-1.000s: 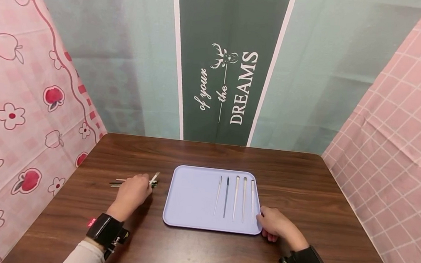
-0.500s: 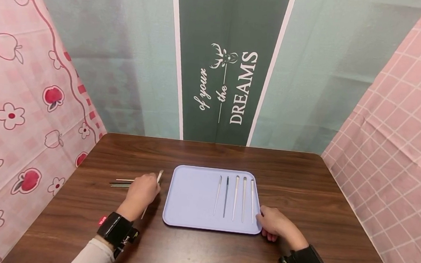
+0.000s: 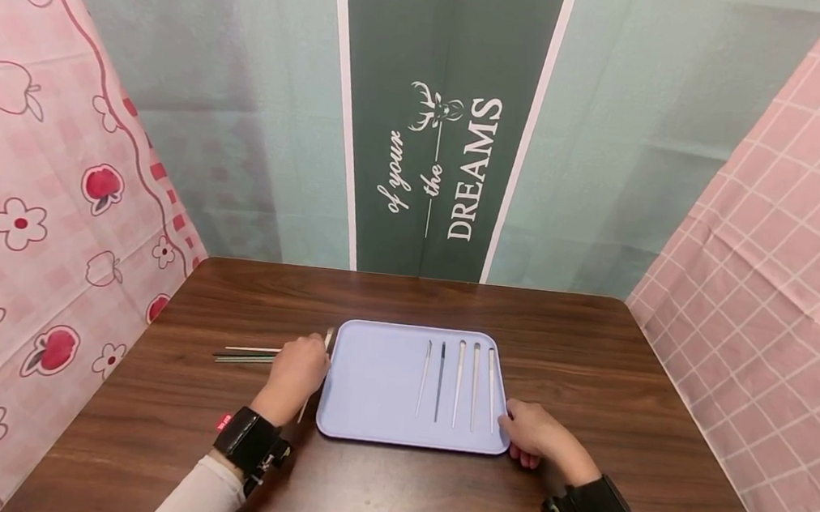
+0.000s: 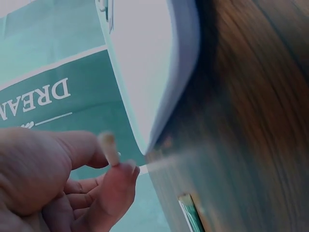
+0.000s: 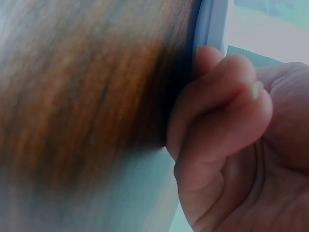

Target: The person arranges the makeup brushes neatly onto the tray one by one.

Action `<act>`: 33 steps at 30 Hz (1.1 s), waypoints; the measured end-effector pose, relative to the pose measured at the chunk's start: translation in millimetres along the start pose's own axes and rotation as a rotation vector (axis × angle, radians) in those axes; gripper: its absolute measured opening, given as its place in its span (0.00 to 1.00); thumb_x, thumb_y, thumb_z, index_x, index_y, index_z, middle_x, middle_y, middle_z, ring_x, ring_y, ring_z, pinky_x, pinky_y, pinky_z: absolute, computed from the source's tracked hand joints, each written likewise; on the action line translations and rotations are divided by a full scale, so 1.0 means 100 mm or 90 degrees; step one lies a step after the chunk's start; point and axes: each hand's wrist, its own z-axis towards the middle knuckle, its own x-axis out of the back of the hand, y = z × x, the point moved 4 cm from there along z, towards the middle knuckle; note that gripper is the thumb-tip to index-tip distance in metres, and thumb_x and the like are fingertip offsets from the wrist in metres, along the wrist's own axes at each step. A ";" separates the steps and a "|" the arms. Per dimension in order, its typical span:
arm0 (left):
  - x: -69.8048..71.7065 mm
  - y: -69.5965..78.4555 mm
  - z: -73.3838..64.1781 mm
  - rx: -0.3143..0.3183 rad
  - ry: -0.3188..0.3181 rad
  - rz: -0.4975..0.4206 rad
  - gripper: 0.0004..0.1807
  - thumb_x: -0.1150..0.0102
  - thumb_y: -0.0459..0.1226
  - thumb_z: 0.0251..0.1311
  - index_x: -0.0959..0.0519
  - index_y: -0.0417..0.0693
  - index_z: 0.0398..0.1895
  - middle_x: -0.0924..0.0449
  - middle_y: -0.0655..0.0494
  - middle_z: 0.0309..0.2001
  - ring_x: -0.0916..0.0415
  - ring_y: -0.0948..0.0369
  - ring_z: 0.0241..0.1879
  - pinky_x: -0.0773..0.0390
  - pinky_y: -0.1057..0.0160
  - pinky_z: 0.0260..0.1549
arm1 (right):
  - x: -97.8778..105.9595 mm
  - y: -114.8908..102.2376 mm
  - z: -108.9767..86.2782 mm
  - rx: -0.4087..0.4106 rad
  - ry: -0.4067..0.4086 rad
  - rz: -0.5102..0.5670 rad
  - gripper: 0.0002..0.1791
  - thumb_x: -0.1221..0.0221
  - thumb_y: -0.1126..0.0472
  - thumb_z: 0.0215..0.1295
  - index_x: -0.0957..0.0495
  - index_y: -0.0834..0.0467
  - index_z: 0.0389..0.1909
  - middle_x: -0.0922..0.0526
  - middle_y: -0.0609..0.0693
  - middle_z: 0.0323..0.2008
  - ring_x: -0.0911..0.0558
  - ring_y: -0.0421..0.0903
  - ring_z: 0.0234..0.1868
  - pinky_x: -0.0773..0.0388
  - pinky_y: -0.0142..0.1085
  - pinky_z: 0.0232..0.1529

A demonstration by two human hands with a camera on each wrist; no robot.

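1. The left hand (image 3: 299,367) is over the counter (image 3: 389,494), just left of the tray (image 3: 373,383). Its fingers (image 4: 117,192) pinch a slim pale brush (image 3: 329,338); the left wrist view shows two tips nearly closed on it, the others curled beneath.
2. That brush slants beside the tray's left edge, bristles toward the counter's far edge, tail toward the near side. Whether it touches the rim cannot be told.
3. The right hand (image 3: 532,431) grips the tray's right edge by the near right corner, fingers bent and close together, one tip against the rim in the right wrist view.
4. Five brushes (image 3: 459,386) lie spaced in a row on the tray's right half, heads toward the counter's far edge.
5. Left of the tray, toward the counter's left edge, a few thin brushes (image 3: 245,359) lie close together, partly hidden by the left hand.
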 end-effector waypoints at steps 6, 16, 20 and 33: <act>-0.03 0.13 0.03 -0.004 -0.013 0.007 0.08 0.39 0.29 0.59 0.24 0.33 0.25 0.19 0.38 0.24 0.18 0.40 0.25 0.20 0.45 0.22 | 0.00 0.00 0.00 0.000 0.001 0.001 0.09 0.51 0.64 0.72 0.32 0.58 0.29 0.23 0.53 0.16 0.25 0.45 0.11 0.26 0.36 0.12; -0.11 0.29 0.07 -0.014 0.005 0.010 0.08 0.36 0.30 0.58 0.23 0.33 0.26 0.19 0.39 0.23 0.18 0.41 0.24 0.21 0.47 0.21 | 0.00 0.00 0.01 -0.001 -0.004 -0.004 0.09 0.51 0.63 0.72 0.32 0.59 0.29 0.23 0.53 0.17 0.24 0.45 0.11 0.26 0.36 0.12; -0.14 0.35 0.07 -0.016 0.016 0.008 0.09 0.35 0.30 0.57 0.23 0.34 0.24 0.19 0.39 0.22 0.18 0.41 0.23 0.21 0.47 0.20 | 0.00 -0.01 0.00 -0.004 -0.004 0.002 0.09 0.51 0.64 0.72 0.32 0.59 0.29 0.23 0.54 0.16 0.25 0.45 0.11 0.26 0.36 0.12; -0.25 0.55 0.13 -0.021 0.031 0.011 0.11 0.31 0.32 0.55 0.24 0.35 0.25 0.19 0.42 0.23 0.18 0.43 0.24 0.20 0.49 0.21 | 0.00 -0.01 -0.01 -0.013 -0.015 0.010 0.08 0.50 0.63 0.73 0.31 0.59 0.31 0.23 0.54 0.18 0.25 0.46 0.13 0.26 0.36 0.14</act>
